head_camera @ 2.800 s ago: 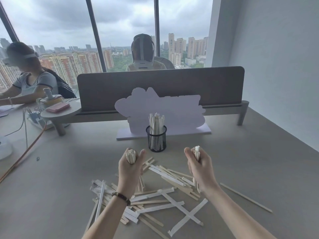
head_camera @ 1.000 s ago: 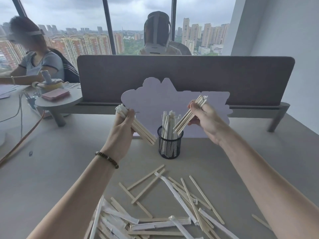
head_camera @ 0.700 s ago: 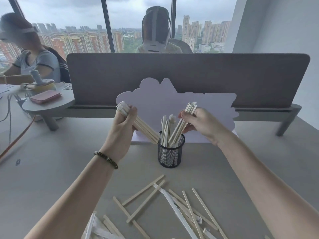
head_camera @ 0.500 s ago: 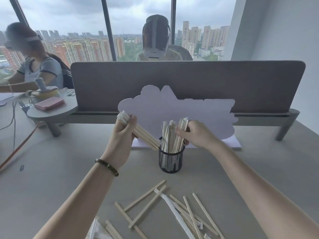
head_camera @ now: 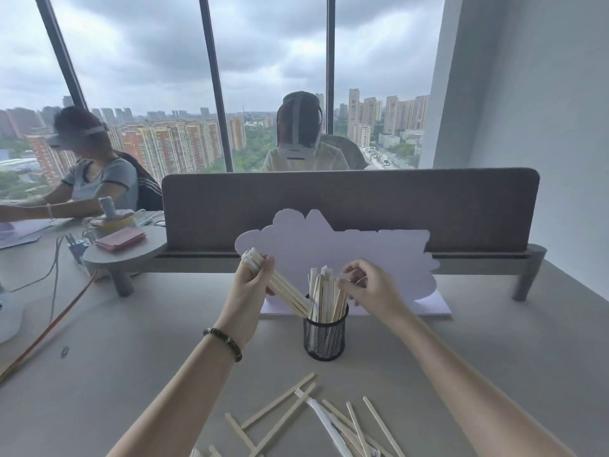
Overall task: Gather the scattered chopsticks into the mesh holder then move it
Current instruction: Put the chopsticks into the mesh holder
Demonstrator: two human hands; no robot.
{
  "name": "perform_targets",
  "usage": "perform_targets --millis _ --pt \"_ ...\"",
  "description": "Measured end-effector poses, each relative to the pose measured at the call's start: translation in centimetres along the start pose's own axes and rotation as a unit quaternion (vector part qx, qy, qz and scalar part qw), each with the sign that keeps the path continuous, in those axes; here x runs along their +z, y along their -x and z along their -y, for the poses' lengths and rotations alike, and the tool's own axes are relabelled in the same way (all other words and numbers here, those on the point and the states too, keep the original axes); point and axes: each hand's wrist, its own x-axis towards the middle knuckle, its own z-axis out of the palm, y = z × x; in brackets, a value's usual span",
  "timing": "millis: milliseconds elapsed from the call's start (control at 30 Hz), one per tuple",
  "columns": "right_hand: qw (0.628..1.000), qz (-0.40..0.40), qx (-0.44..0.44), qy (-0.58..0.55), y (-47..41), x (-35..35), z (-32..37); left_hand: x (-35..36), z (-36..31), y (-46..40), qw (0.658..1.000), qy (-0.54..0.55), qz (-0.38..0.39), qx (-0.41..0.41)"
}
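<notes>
Chopsticks (head_camera: 324,300) are packed upright in the black mesh holder (head_camera: 325,336), which stands on the grey desk (head_camera: 99,374) towards its far edge, just in front of the pale cloud-shaped card (head_camera: 389,258). A bundle (head_camera: 280,288) is gripped in the left hand (head_camera: 252,285) — fingers curled tight round its upper end, the sticks slanted down to the right with their lower tips at the holder's rim. The right hand (head_camera: 365,286) is held just above and right of the holder, fingertips drawn together near the tops of the standing sticks; whether one is actually pinched cannot be told. Loose chopsticks (head_camera: 286,410) are scattered at the near edge of the desk, a white paper wrapper (head_camera: 324,423) among them. A beaded bracelet (head_camera: 224,341) is worn on the left wrist.
</notes>
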Motion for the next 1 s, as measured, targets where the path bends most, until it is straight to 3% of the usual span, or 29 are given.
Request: perform_targets --millis 133,300,767,1000 --pt "0.991 -0.038 -0.078 0.1 0.6 0.7 -0.8 0.9 0.1 -0.4 1.0 -0.029 -0.001 0.011" --pt "0.979 -0.011 -0.123 0.162 1.5 0.6 -1.9 2.0 0.9 -1.0 0.998 -0.058 0.004 0.013" --pt "0.993 -0.092 -0.036 0.065 5.1 -5.6 -1.7 4.6 5.3 -0.7 0.982 -0.175 0.066 0.009" --pt "0.994 -0.102 -0.005 0.044 7.2 -7.4 -2.6 4.4 7.6 -0.2 0.944 -0.311 0.113 -0.004"
